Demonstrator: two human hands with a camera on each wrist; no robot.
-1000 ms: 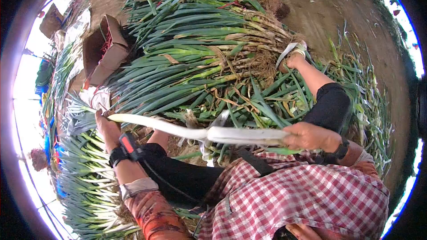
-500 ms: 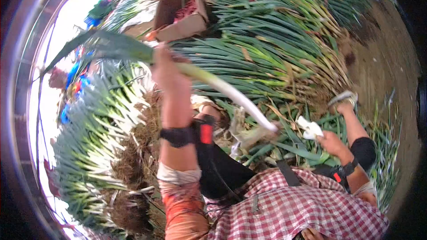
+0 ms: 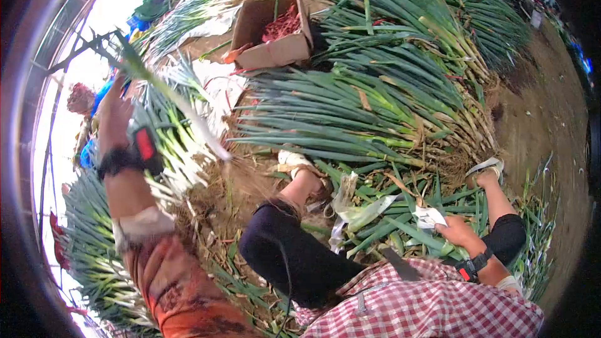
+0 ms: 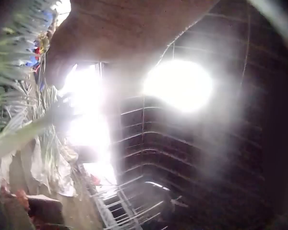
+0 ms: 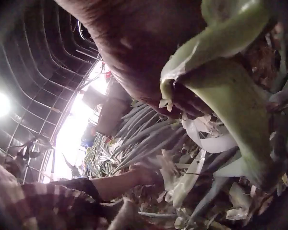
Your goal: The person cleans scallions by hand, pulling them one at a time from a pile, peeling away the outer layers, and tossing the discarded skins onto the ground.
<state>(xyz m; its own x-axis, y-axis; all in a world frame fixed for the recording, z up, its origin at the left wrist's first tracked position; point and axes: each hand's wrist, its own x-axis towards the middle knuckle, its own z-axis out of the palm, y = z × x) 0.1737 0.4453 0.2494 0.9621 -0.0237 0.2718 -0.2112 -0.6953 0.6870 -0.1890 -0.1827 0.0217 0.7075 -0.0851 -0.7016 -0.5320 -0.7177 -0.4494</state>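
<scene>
At the far left of the head view, my left hand (image 3: pixel 116 109) grips a long green onion (image 3: pixel 181 103) by its green part. The white stalk slants down to the right, ending in blurred roots. In the left wrist view the hand (image 4: pixel 115 33) looms dark at the top, the pale stalk (image 4: pixel 17 139) crossing at left. By the right knee my right hand (image 3: pixel 460 235) holds peeled outer leaf (image 3: pixel 431 216), white where it sticks out past the fingers. The right wrist view shows green peel (image 5: pixel 230 91) folded and hanging at that hand (image 5: pixel 149 48).
Piles of unpeeled green onions (image 3: pixel 338 106) lie ahead with roots to the right. Rows of cleaner white-stalked onions (image 3: pixel 94 238) lie at left. A cardboard box (image 3: pixel 272 57) holds red ties. Leaf scraps (image 3: pixel 400 231) cover the ground between the person's feet.
The left hand has carried the onion away to the left, over the white-stalked rows. The right hand has parted from the stalk's lower end, with peeled leaf in it. The head view has turned left.
</scene>
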